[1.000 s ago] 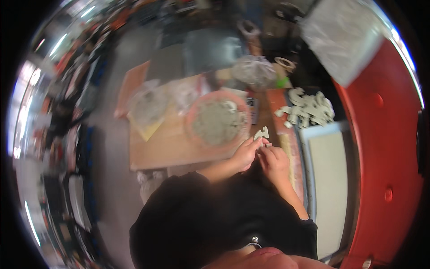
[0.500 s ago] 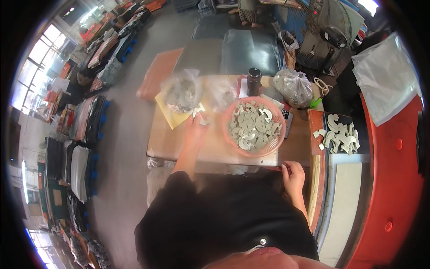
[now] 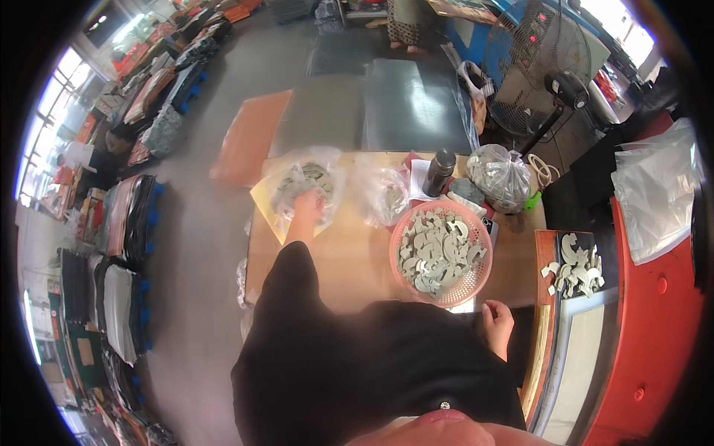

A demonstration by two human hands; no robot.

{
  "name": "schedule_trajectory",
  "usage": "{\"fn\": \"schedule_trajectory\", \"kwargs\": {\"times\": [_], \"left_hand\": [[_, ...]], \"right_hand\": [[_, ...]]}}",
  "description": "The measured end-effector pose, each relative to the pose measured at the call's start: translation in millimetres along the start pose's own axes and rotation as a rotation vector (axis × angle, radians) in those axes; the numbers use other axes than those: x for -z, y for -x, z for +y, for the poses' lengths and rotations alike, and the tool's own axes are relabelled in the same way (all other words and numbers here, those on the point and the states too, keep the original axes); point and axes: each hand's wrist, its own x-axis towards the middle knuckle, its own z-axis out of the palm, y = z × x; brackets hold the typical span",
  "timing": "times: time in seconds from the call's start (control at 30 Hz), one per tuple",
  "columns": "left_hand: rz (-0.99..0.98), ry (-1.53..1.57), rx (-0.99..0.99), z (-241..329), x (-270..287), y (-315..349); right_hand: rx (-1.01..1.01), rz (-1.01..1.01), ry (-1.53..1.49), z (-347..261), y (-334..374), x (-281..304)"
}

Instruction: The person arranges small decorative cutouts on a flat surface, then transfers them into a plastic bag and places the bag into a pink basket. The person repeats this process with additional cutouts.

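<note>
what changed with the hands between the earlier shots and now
A second ago both hands were together at the table's near edge, working a small pale piece. The left hand then stretched out to the far left and now reaches into the open clear bag of grey pieces. The right hand dropped back beside the body, apparently empty. The pink basket and dark bottle stayed put.

The left hand (image 3: 307,204) reaches into an open clear bag (image 3: 301,186) of grey pieces, perhaps gripping some. The right hand (image 3: 497,321) rests loosely curled near the pink basket (image 3: 440,253) on the table (image 3: 335,253).
</note>
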Motion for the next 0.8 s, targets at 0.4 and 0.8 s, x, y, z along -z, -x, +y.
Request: {"fn": "schedule_trajectory", "kwargs": {"times": [0.4, 0.8], "left_hand": [[-0.077, -0.260, -0.205, 14, -15, -20], [0.408, -1.501, -0.698, -5, 20, -57]], "right_hand": [[0.025, -0.059, 0.148, -37, -19, -21], [0.057, -0.100, 0.163, -37, -18, -23]]}}
